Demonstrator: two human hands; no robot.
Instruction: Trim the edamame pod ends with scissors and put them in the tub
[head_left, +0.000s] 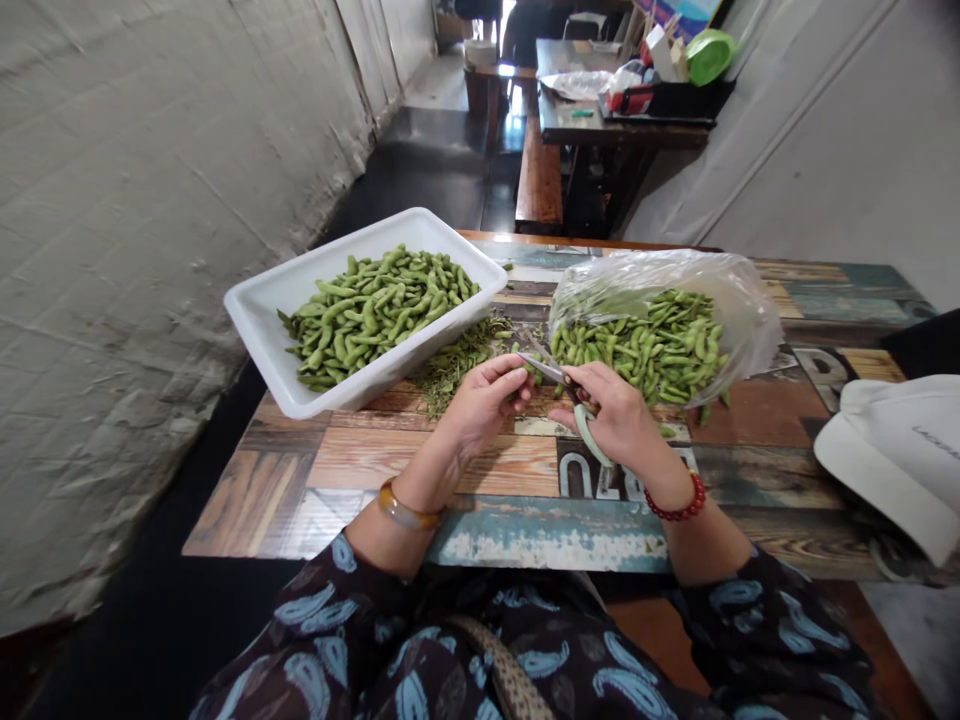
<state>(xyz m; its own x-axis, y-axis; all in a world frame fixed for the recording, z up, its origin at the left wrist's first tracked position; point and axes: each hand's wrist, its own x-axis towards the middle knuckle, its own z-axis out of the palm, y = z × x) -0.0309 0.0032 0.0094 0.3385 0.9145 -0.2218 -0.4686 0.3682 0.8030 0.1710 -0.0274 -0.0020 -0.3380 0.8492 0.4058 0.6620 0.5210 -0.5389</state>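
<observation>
My left hand (480,405) is closed in a pinch, with a green edamame pod (531,370) at its fingertips. My right hand (616,418) grips scissors with pale green handles (592,437); their blades reach left to the pod. Whether the blades touch it, I cannot tell. Beyond my left hand, a white plastic tub (259,352) holds a heap of edamame pods (375,312). Beyond my right hand, more pods (649,345) lie in the mouth of a clear plastic bag (750,310). Stem trimmings (450,372) are piled between tub and bag.
Everything stands on a patchwork-patterned wooden table (390,455). A white cap (892,450) lies at its right end. A rough pale wall (150,250) runs along the left. Farther back are a bench (538,180) and another table (551,120) with a black tray of items.
</observation>
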